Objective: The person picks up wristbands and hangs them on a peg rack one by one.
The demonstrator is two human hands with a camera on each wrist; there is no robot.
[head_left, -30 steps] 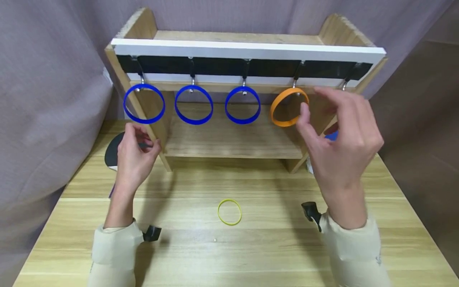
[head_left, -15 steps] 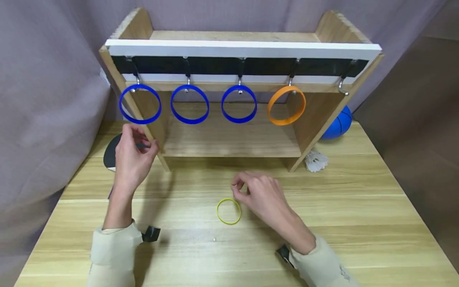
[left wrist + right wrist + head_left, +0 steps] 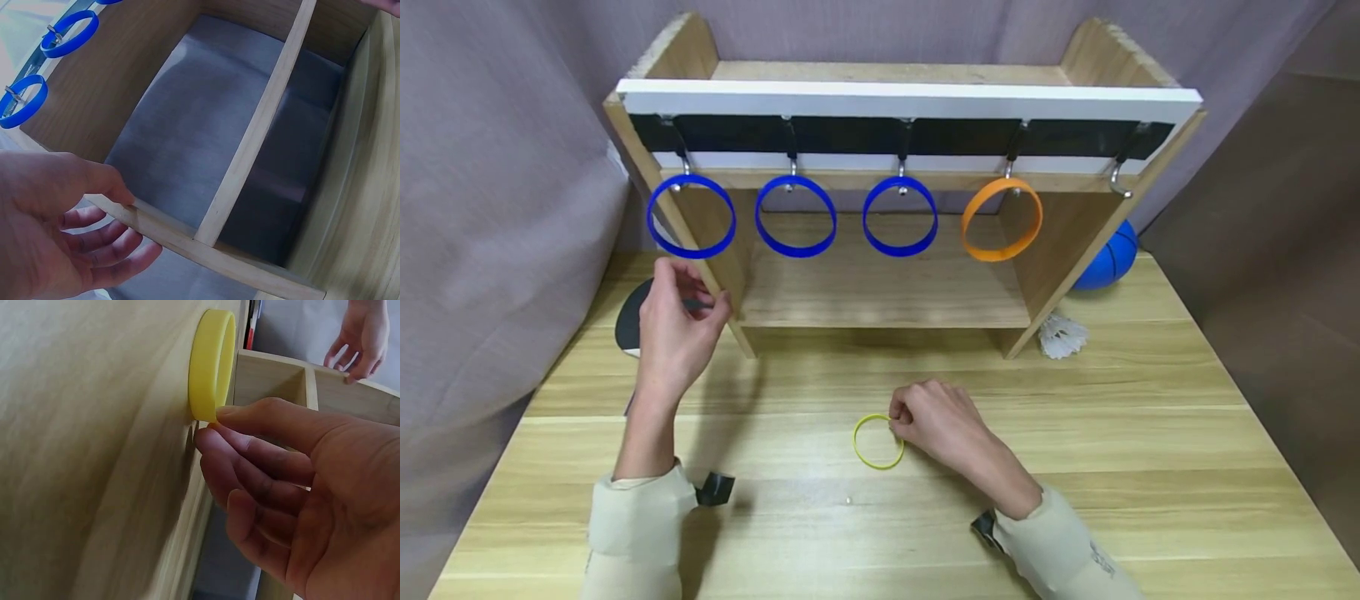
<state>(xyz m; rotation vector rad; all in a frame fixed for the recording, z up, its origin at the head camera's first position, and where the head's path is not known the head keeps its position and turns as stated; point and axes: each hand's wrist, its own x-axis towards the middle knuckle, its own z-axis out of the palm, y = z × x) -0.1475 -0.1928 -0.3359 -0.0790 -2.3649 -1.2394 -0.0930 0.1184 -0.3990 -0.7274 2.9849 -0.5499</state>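
On the table lies a yellow silicone wristband (image 3: pixel 855 440); my right hand (image 3: pixel 942 425) pinches its right edge between thumb and fingertips, as the right wrist view shows from close by. The yellow band (image 3: pixel 207 365) still rests on the wood there. My left hand (image 3: pixel 676 333) grips the left side panel of a wooden shelf (image 3: pixel 169 232), thumb on one face and fingers on the other. Three blue wristbands (image 3: pixel 900 250) and one orange wristband (image 3: pixel 1002 254) hang from hooks along the shelf's front. The rightmost hook (image 3: pixel 1117 179) holds no band.
Behind the shelf's right side sits a blue ball (image 3: pixel 1108 258), with a white shuttlecock (image 3: pixel 1062 336) in front of it. A dark paddle (image 3: pixel 631 317) lies partly hidden behind the left hand. Grey curtain (image 3: pixel 880 37) hangs at the back.
My right hand has come down from beside the orange wristband to the table and taken hold of the yellow wristband. The left hand has stayed on the side panel.
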